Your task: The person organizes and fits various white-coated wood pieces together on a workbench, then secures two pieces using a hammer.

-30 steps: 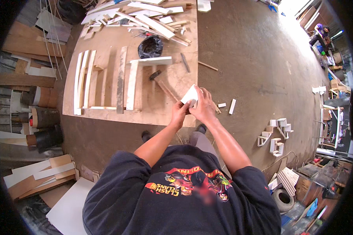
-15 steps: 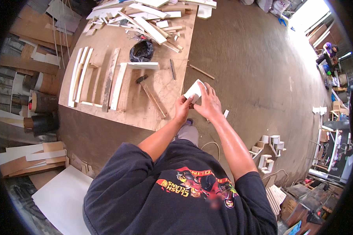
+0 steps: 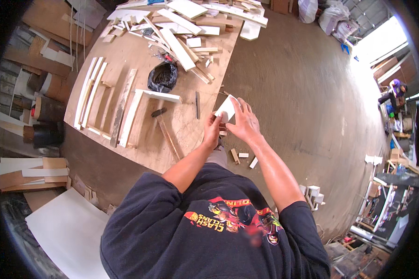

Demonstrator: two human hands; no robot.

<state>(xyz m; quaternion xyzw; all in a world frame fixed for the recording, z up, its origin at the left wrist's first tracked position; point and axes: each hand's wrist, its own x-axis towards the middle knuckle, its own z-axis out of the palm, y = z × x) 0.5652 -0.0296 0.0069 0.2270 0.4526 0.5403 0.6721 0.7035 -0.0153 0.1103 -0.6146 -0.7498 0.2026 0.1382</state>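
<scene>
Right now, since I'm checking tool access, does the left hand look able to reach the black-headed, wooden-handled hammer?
Probably yes, with its hold released: the left hand grips a white rectangular piece, but no object lies on the hammer.

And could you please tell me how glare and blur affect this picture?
Head view: glare bleaches the bright opening at upper right and nearby floor; a smudge blurs part of the shirt print; the white piece between left hand and right hand looks distinct.
</scene>
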